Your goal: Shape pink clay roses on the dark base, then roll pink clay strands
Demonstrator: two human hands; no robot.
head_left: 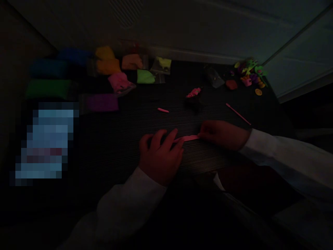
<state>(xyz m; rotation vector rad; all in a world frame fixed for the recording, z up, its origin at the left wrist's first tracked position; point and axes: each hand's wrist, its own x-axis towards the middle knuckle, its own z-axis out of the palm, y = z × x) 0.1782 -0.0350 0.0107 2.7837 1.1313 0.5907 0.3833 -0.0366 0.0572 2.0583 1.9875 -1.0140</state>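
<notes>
The scene is very dim. A thin pink clay strip (189, 138) lies on the dark ribbed table (117, 146) between my hands. My left hand (161, 154) rests on the strip's left end, fingers stretched flat over it. My right hand (223, 134) has its fingers closed on the strip's right end. Both arms wear white sleeves.
Bags of coloured clay sit at the back left: orange (106, 62), pink (118, 82), light green (145, 76), purple (102, 102), green (48, 88), blue (49, 67). A small pink piece (163, 110), a pink lump (194, 92), a thin pink stick (238, 114) and small clay figures (249, 74) lie farther back.
</notes>
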